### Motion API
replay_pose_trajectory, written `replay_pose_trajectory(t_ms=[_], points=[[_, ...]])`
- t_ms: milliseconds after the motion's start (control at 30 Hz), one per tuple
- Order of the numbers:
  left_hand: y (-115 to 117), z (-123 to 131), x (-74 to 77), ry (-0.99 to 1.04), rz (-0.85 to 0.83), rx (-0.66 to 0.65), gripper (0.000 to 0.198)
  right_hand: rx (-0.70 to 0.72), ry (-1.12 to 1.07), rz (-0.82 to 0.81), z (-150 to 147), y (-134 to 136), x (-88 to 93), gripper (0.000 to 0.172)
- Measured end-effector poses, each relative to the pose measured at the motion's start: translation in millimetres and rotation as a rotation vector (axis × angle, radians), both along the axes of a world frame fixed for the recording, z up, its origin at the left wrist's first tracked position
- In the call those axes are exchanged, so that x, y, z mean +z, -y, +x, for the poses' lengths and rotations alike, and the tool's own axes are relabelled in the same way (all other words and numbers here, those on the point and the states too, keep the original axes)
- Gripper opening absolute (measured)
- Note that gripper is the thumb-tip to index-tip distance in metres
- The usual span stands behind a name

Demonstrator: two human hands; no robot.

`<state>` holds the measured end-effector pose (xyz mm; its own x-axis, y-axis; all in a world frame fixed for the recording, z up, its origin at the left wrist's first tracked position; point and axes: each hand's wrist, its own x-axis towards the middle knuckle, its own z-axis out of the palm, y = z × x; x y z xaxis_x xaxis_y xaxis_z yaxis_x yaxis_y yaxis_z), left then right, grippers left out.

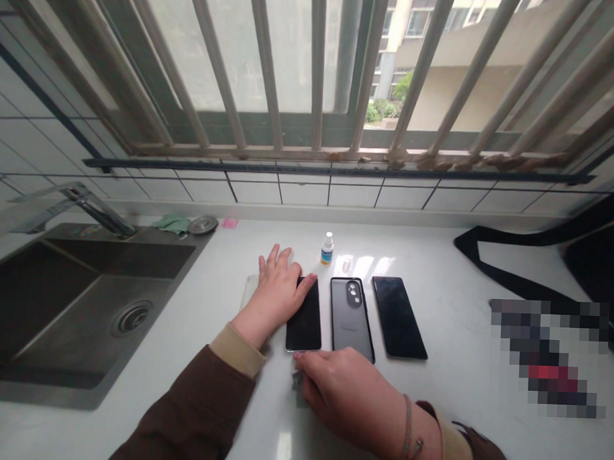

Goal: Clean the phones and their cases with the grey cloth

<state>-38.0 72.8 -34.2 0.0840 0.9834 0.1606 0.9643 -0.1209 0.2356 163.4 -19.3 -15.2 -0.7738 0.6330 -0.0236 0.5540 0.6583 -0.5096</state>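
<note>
At the far left a stainless steel sink (77, 302) is set into the white worktop (446, 409), with a chrome faucet (99, 213) behind it and, just beyond, a green cloth (172, 223), a round metal drain cover (203, 225) and a pink note (229, 222). The left hand (277, 296) lies flat and open, fingers spread, its thumb side over the top left of a black smartphone (304, 317); its palm side rests over a clear film sheet (249, 292), whose outline is hard to follow under the hand. That phone lies flat, its long axis running from the person toward the window, leaning slightly, and its upper left part is hidden by the hand. The right hand (344, 392) reaches in from the right, fingers together and curled, with a fingertip (298, 356) at the phone's bottom left corner. A small crumpled grey wipe (297, 382) shows beneath those fingers, mostly hidden, so its exact shape is hard to make out. Behind, a small dropper bottle (327, 249) stands upright. Next along lies a phone in a grey case (351, 319), back up, camera bump toward the window, its lower end just behind the right hand. A dark-faced phone (399, 318) lies beside it, angled the same way, and a black strap (512, 264) runs off to the right, beside a pixelated patch (549, 356).
</note>
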Motion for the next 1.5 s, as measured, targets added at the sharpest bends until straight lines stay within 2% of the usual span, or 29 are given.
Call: replay_pose_trajectory(t_ms=[133,233,300,367,433,500,600,700,767,867,967,1033,1100,1133,1200,1300,1367,1500], points=[[4,-9,15.1,0.204,0.106,-0.014,0.073,0.024,0.007,0.004,0,0,1.9,0.021],[14,-11,32.7,0.520,0.111,-0.066,0.077,0.029,0.004,0.006,1,1,2.4,0.019],[23,-10,42.2,0.819,0.003,-0.132,0.075,0.028,0.009,0.010,1,1,2.2,0.017],[33,-6,47.4,1.160,-0.163,-0.271,0.076,0.029,0.011,0.016,1,1,1.8,0.016],[40,-2,48.1,1.397,-0.364,-0.404,0.074,0.030,0.013,0.016,1,0,1.5,0.015],[45,1,45.7,1.514,-0.544,-0.487,0.072,0.027,0.017,0.011,1,-1,1.1,0.014],[47,3,40.1,1.593,-0.713,-0.503,0.072,0.018,0.020,0.000,1,-1,0.9,0.014],[46,5,37.0,1.696,-0.727,-0.427,0.074,0.009,-0.021,-0.019,1,0,2.8,0.014],[44,7,38.0,1.799,-0.678,-0.310,0.070,0.013,-0.148,-0.075,2,1,6.4,0.014],[41,9,43.6,1.960,-0.605,-0.008,0.069,-0.015,-0.472,-0.272,6,2,12.8,0.019],[40,9,49.2,2.039,-0.608,0.252,0.086,-0.206,-0.769,-0.409,13,-3,14.9,0.026],[43,11,49.6,2.060,-0.670,0.305,0.087,-0.430,-0.904,-0.341,20,-10,13.4,0.028],[49,17,46.1,2.070,-0.766,0.298,0.085,-0.619,-0.956,-0.147,26,-16,11.8,0.027],[53,22,43.3,2.072,-0.823,0.285,0.085,-0.648,-0.946,-0.026,28,-19,11.2,0.028],[60,34,36.8,2.102,-0.945,0.271,0.085,-0.552,-0.874,0.221,28,-22,10.2,0.036],[67,50,30.2,2.160,-1.015,0.276,0.081,-0.219,-0.665,0.459,21,-23,5.5,0.043],[68,53,29.6,2.145,-0.978,0.367,0.081,-0.067,-0.547,0.499,14,-22,-0.2,0.042],[62,45,35.3,2.057,-0.836,0.524,0.084,0.099,-0.469,0.448,7,-17,-8.3,0.042]])
